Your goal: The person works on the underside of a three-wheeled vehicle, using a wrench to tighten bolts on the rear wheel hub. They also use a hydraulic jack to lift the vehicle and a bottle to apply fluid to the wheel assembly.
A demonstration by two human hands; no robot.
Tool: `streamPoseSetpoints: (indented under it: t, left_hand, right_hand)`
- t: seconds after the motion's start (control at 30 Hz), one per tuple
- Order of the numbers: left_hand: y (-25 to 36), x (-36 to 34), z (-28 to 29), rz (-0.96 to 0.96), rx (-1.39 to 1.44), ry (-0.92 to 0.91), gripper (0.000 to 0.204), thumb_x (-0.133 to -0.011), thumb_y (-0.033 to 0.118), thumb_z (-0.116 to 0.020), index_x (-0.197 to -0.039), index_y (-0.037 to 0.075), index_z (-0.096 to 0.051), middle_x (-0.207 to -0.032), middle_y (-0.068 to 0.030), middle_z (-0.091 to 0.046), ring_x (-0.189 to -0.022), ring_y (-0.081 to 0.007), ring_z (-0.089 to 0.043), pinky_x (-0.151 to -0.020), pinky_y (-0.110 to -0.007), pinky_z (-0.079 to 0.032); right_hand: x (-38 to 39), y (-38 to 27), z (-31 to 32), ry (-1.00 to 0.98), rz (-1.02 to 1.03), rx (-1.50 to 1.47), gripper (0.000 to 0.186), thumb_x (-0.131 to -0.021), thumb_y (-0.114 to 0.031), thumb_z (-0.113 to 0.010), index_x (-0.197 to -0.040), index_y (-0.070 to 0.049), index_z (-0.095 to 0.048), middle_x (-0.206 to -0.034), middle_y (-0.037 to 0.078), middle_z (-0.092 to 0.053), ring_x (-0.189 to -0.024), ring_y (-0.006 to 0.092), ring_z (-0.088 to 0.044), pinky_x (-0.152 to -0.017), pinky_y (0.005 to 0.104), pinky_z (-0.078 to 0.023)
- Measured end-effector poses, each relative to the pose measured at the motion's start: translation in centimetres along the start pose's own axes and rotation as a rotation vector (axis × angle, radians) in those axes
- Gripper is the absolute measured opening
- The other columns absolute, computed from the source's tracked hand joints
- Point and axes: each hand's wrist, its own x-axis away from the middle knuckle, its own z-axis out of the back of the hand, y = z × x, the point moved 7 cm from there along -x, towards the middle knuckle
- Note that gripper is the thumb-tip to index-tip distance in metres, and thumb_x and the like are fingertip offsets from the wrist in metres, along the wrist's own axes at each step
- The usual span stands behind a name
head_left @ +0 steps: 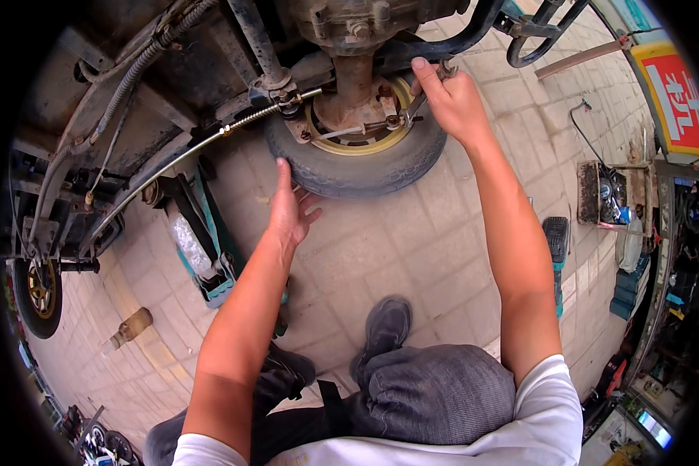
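Note:
A black tire [365,172] on a yellow rim [363,146] sits below the axle housing [355,85] of a raised vehicle. My right hand [457,101] is closed around a metal wrench [418,107]; its lower end meets the fittings beside the wheel hub. One wrench end shows above my fist. A thin brake rod [342,133] with a small spring crosses in front of the rim. My left hand [289,210] is at the tire's left lower edge, thumb up and fingers apart, holding nothing. Whether its fingers touch the rubber I cannot tell.
A teal floor jack [210,256] stands left of my left forearm. A brown bottle [132,328] lies farther left on the paving. To the right are a cordless power tool [557,248] and a wooden box [598,194] of parts. The vehicle's frame and a cable [186,158] hang overhead.

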Motion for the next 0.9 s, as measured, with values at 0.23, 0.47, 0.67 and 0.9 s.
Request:
streamPoseSetpoints:
  t: [0.23,0.47,0.67,0.9]
  left_hand:
    - [-0.4,-0.1,-0.9,-0.047,0.109,0.061,0.085,-0.086,0.072,-0.037,-0.136,0.003,-0.036,-0.137,-0.0131,-0.045,-0.127,-0.0255,-0.041,-0.106,-0.054,-0.021]
    - [-7.2,3.9,-5.6,0.107,-0.050,-0.176,0.091,-0.084,0.073,-0.040,-0.141,0.003,-0.029,-0.142,-0.0144,-0.039,-0.131,-0.0258,-0.037,-0.105,-0.053,-0.023]
    - [2.1,-0.6,-0.1,-0.060,0.012,0.003,0.086,-0.084,0.071,-0.043,-0.140,0.007,-0.034,-0.141,-0.0128,-0.039,-0.128,-0.0270,-0.038,-0.106,-0.052,-0.023]
    - [-2.2,0.7,-1.9,0.037,-0.024,0.012,0.082,-0.084,0.065,-0.053,-0.139,0.007,-0.034,-0.139,-0.0132,-0.041,-0.129,-0.0282,-0.037,-0.105,-0.054,-0.023]
  right_hand:
    - [3.5,-0.3,-1.0,0.108,0.017,0.150,0.044,-0.092,-0.037,-0.056,-0.070,0.000,-0.061,-0.057,0.009,-0.053,-0.057,0.0262,-0.051,-0.058,0.0355,-0.042]
    - [13.4,2.5,-2.8,0.392,0.512,0.179,0.012,-0.087,-0.018,-0.062,-0.084,-0.006,-0.063,-0.075,0.005,-0.060,-0.072,0.0267,-0.056,-0.067,0.0371,-0.042]
    - [9.6,0.3,2.1,0.399,0.228,-0.012,0.027,-0.092,-0.025,-0.057,-0.079,-0.003,-0.064,-0.068,0.007,-0.060,-0.067,0.0241,-0.056,-0.068,0.0336,-0.042]
    - [1.4,1.4,1.1,0.115,-0.050,-0.001,0.055,-0.094,-0.045,-0.050,-0.068,0.001,-0.063,-0.055,0.008,-0.056,-0.055,0.0176,-0.054,-0.056,0.0312,-0.042]
